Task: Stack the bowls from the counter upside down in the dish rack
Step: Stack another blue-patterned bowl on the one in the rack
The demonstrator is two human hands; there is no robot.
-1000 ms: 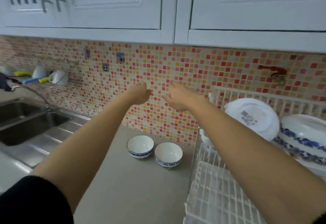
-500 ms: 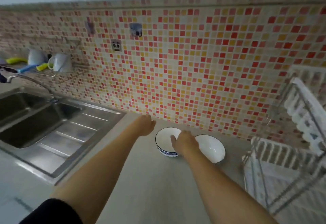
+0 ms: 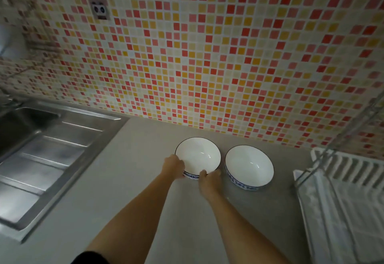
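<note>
Two white bowls with blue patterned rims stand upright side by side on the grey counter near the tiled wall. My left hand (image 3: 173, 165) grips the left bowl (image 3: 198, 155) at its near left rim. My right hand (image 3: 207, 179) holds the same bowl at its near right rim. The right bowl (image 3: 249, 165) stands untouched beside it. The white dish rack (image 3: 340, 199) sits at the right edge, its lower tier bare where visible.
A steel sink with a ribbed drainboard (image 3: 47, 160) fills the left side. The mosaic tile wall (image 3: 207, 56) rises right behind the bowls. A metal rack post (image 3: 340, 135) slants up at the right. Grey counter (image 3: 133, 201) lies between sink and rack.
Both hands came down from in front of the wall and closed on the left bowl's near rim. My view tilted down and moved closer to the counter.
</note>
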